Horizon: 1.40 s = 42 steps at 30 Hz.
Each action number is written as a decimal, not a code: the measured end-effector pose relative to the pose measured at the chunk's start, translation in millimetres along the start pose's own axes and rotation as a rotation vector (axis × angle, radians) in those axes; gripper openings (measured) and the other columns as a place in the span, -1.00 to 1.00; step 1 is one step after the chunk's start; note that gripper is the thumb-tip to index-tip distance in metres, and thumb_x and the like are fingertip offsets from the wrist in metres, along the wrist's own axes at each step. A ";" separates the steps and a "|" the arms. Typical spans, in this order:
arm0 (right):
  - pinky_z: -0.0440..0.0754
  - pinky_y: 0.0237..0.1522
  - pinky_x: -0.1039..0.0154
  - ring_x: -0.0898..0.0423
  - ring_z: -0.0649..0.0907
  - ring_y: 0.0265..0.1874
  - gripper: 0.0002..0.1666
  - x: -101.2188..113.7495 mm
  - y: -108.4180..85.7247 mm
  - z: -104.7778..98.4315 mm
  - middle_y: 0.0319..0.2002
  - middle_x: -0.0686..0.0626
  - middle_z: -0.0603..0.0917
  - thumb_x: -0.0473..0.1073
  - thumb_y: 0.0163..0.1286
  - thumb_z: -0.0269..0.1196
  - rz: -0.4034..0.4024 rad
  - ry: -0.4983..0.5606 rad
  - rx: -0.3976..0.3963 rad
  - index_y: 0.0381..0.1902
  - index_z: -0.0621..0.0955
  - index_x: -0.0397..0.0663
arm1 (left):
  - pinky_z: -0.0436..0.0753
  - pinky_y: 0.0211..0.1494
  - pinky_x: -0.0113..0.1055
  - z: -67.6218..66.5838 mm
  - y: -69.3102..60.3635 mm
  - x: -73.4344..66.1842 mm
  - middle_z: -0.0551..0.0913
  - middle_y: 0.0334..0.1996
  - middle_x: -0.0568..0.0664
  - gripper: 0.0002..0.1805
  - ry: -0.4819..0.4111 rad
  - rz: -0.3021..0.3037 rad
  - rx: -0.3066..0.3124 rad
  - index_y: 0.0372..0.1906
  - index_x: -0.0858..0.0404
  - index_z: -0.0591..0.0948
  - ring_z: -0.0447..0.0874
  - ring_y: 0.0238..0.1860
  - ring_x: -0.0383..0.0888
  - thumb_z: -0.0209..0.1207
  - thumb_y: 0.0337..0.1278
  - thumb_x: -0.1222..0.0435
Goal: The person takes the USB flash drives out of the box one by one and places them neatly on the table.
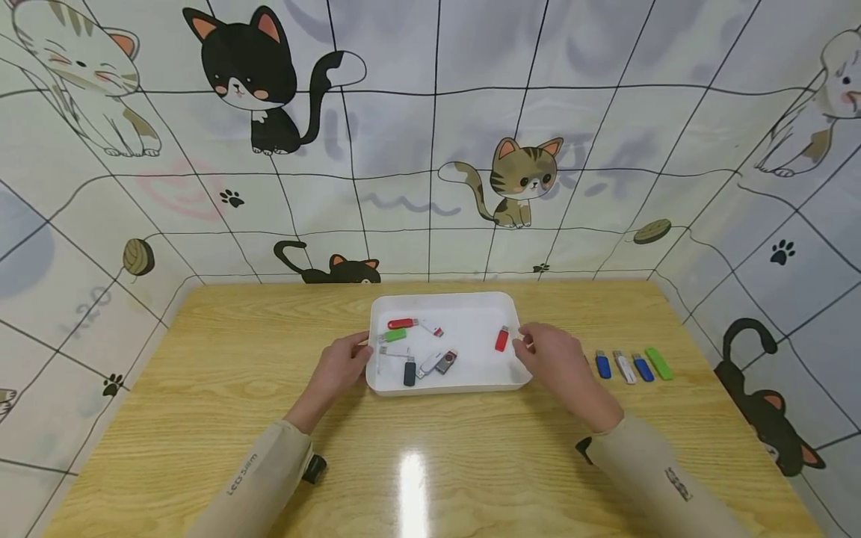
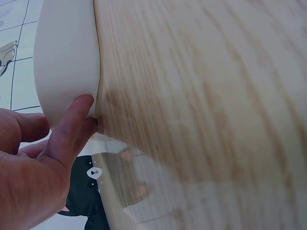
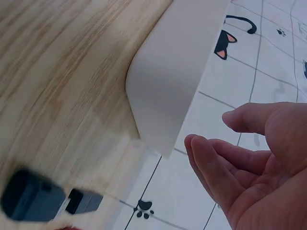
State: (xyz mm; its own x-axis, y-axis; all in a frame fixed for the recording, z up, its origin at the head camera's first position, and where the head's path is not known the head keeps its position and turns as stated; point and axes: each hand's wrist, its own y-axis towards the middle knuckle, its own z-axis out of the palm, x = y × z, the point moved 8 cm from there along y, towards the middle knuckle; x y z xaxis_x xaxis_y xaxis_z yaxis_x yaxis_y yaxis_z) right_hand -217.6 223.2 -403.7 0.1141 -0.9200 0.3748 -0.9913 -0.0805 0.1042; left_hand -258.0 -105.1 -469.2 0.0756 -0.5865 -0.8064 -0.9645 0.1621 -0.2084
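A white rectangular tray [image 1: 464, 379] lies on the wooden table, with several USB flash drives inside. Most sit in its left half, among them a green one [image 1: 394, 335], a black one [image 1: 409, 372] and a swivel one [image 1: 446, 362]. A red USB flash drive [image 1: 501, 338] lies apart near the right wall. My left hand [image 1: 343, 365] grips the tray's left end, fingers against the outer wall [image 2: 67, 57]. At the right rim is my right hand [image 1: 554, 366]; in the right wrist view its thumb and fingertips are parted, with nothing between them.
Right of the tray, several flash drives stand in a row on the table [image 1: 511, 456]: a blue one [image 1: 602, 365], a white one [image 1: 624, 367], another blue one [image 1: 643, 367] and a green one [image 1: 659, 364]. Cat-patterned walls [image 1: 403, 149] enclose the table's back and sides.
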 end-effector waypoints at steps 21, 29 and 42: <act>0.55 -0.55 0.13 0.08 0.46 -0.61 -0.64 41.6 35.1 44.1 -0.63 -0.05 0.47 -0.17 0.50 0.31 -0.100 -0.348 0.115 -0.50 0.58 -0.25 | 0.78 -0.11 -0.19 -0.2 0.0 -1.0 0.65 0.19 0.33 -0.50 0.012 0.017 -0.015 0.48 0.39 0.41 0.72 0.01 0.04 0.04 0.57 0.35; 0.55 -0.57 0.17 0.09 0.49 -0.62 -0.66 41.6 39.5 54.2 -0.62 -0.06 0.52 -0.16 0.52 0.29 -0.067 -0.347 0.160 -0.45 0.61 -0.26 | 0.77 -0.05 -0.16 -1.4 0.4 -1.0 0.65 0.20 0.32 -0.50 0.033 0.036 -0.026 0.47 0.41 0.42 0.71 0.06 0.05 0.04 0.57 0.34; 0.52 -0.49 0.15 0.06 0.47 -0.52 -0.67 36.1 40.2 52.4 -0.53 -0.07 0.49 -0.11 0.48 0.34 -0.032 -0.261 0.138 -0.35 0.57 -0.26 | 0.79 -0.13 -0.19 -0.1 0.0 0.7 0.63 0.22 0.33 -0.50 -0.004 0.014 -0.008 0.49 0.38 0.40 0.71 0.03 0.04 0.04 0.58 0.35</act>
State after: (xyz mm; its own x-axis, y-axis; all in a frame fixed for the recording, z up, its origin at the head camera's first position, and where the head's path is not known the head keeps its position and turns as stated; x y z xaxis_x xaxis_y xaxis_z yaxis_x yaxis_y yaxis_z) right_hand -256.8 166.7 -434.2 0.1427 -0.9822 0.1223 -0.9890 -0.1463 -0.0212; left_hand -257.9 -105.5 -469.7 0.0629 -0.5812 -0.8113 -0.9676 0.1638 -0.1923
